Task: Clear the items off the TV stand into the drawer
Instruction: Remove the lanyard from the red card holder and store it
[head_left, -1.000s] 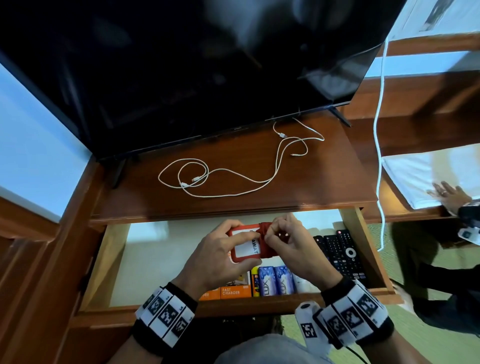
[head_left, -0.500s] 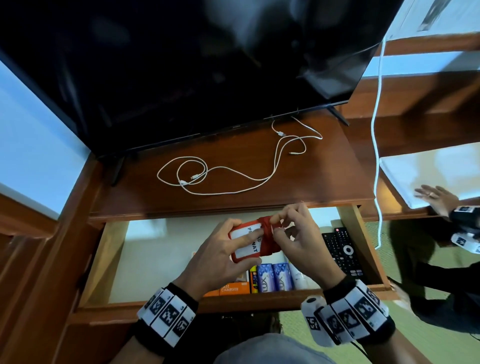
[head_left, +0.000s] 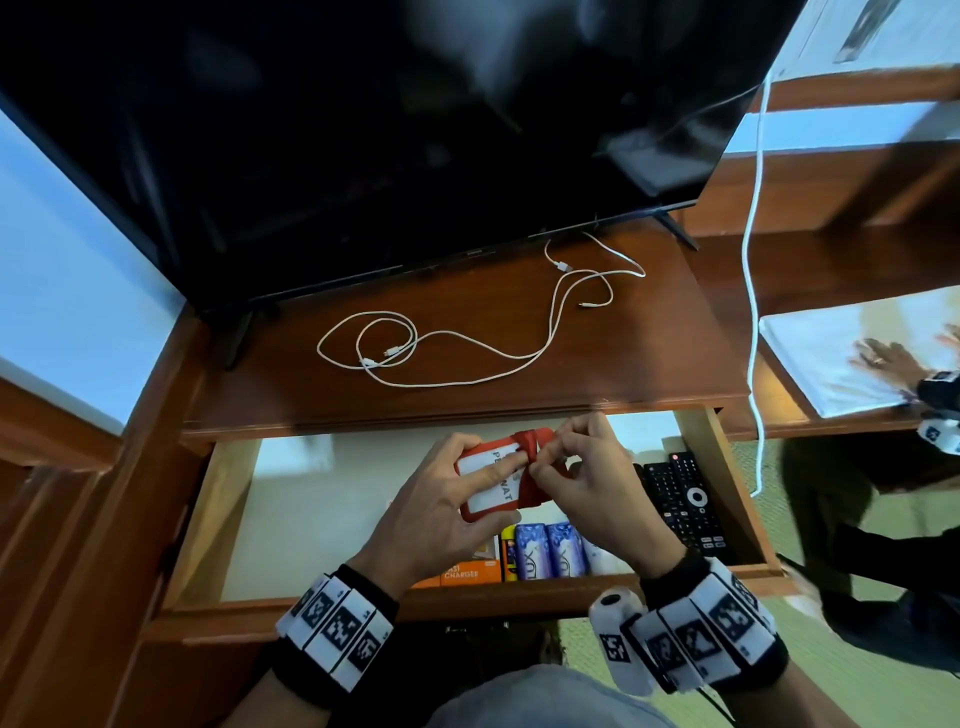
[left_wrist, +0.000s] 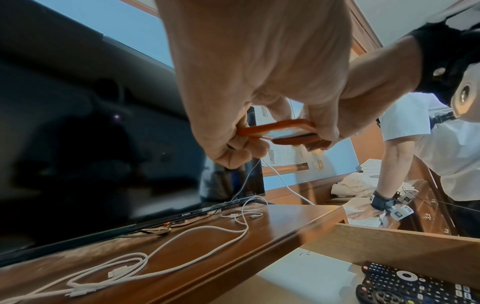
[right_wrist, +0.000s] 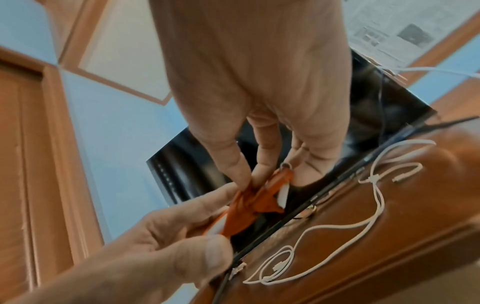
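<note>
A red card holder (head_left: 491, 486) with a white label hangs over the open drawer (head_left: 322, 499), just below the stand's front edge. My left hand (head_left: 485, 499) grips its left half, thumb underneath and fingers on the label. My right hand (head_left: 545, 457) pinches the red strap (head_left: 531, 446) bunched at the holder's right end. The wrist views show the card holder (left_wrist: 280, 131) edge-on and its strap (right_wrist: 249, 207) between both sets of fingers. A white charging cable (head_left: 467, 358) lies loosely coiled on the TV stand top (head_left: 649, 353).
The drawer's right side holds black remotes (head_left: 680, 499), blue soap packs (head_left: 545, 551) and an orange charger box (head_left: 467, 571). The TV (head_left: 363, 130) overhangs the stand. A white cord (head_left: 750, 260) hangs at the right. Another person's hand (head_left: 893, 358) rests on white cloth.
Both hands lifted the card holder slightly toward the stand's front edge and tilted it. My right fingers shifted along the strap at its right end. The cable has not moved.
</note>
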